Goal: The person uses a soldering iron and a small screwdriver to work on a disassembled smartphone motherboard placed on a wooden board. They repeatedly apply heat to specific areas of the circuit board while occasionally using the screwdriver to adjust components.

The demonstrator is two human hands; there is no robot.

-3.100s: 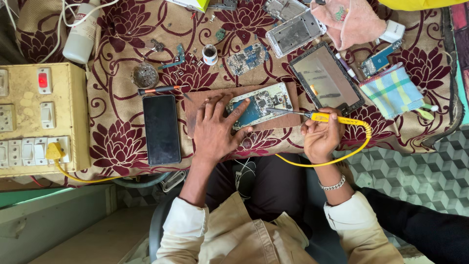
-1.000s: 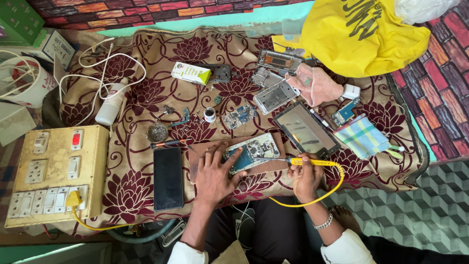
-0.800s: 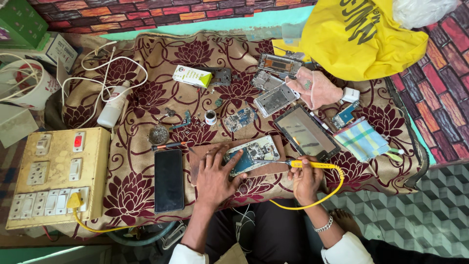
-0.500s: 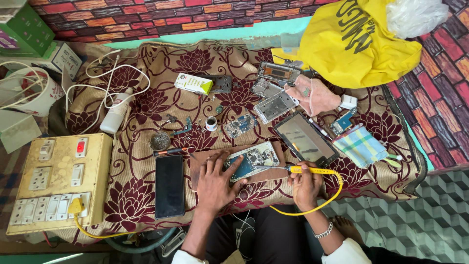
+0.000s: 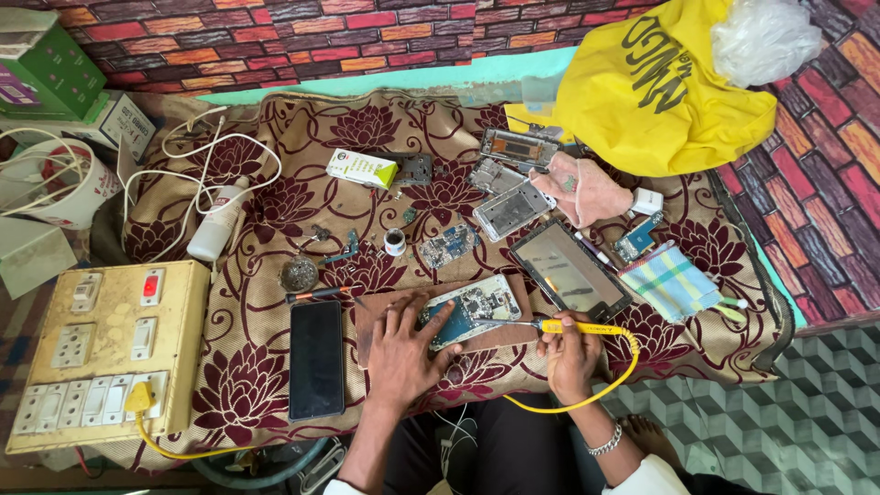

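The biggest thing is the flowery cloth [image 5: 275, 385] spread out under both my hands. Far up past my right hand sits a big yellow bag [image 5: 660, 101]. Way out to the side of my left hand is a cream switch board [image 5: 105, 353] with a yellow plug in it.

Up and a bit to the outside of my right hand lies a dark tablet screen [image 5: 568, 270], and just beside that is a small checked cloth [image 5: 671, 282]. Right next to my left hand, on its outer side, a black phone [image 5: 316, 359] lies flat with its screen up.

Between my hands is a brown board [image 5: 500, 335], and on it lies the open phone [image 5: 481, 302] with its green and blue insides showing.

My left hand [image 5: 403, 353] is spread open and flat. Its fingers rest on the near end of the open phone and press it down on the board. It is not wrapped around anything.

My right hand [image 5: 570, 353] is closed around the yellow soldering iron [image 5: 573, 325]. The thin metal tip sticks out toward the open phone and reaches its edge. I cannot tell if the tip touches it. A yellow cord [image 5: 587, 394] loops from the iron, around my right wrist.

Above my left hand is a little white pot [image 5: 395, 243] and a small loose circuit board [image 5: 449, 246].
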